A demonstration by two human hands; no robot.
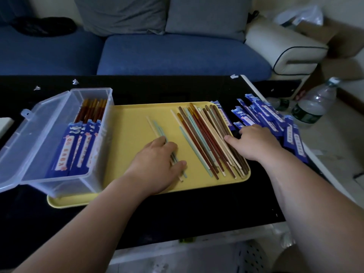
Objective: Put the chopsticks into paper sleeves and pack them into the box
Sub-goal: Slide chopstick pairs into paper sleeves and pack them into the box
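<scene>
On the left, the clear box [49,182] stands on the left end of the yellow tray [128,125], and its lid [29,119] is thrown open to the left. Inside lie sleeved chopsticks [78,146], side by side, with their brown ends coming out of the blue paper toward the far wall.

The left arm comes in from the bottom left, and the left hand [155,164] lies palm down on the middle of the tray. Its fingers are bent over a few pale chopsticks [155,127], cream and light green. The thumb is on the near side of them, so the hand grasps this small bundle. The far ends of these sticks come out beyond the fingers and the near ends come out under the thumb.

To the right of it, apart from the hand, the loose chopsticks [204,138] of mixed colours lie in a slanted pile on the right part of the tray.

The right arm comes in from the bottom right. The right hand [254,144] is palm down over the right rim of the tray. Its thumb points left above the pile, and its fingers reach onto the heap of blue paper sleeves [262,115] on the black table [177,219]. Whether the fingers hold a sleeve, I cannot tell.

A water bottle [313,103] stands farther to the right.
</scene>
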